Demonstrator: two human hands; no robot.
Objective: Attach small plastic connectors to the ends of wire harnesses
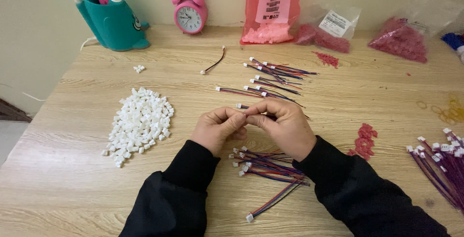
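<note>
Fingers [240,116] of two hands on one white connector [244,114].

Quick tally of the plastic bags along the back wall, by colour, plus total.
Opaque pink-red bag, standing, pale pink pieces inside: 1
Clear bags holding dark red pieces: 2
Total: 3
A blue thing at the far right edge is cut off; cannot tell if it is bagged, so not counted.

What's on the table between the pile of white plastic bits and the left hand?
Nothing: in the head view, only bare wooden table separates the white pile from the left hand.
</note>
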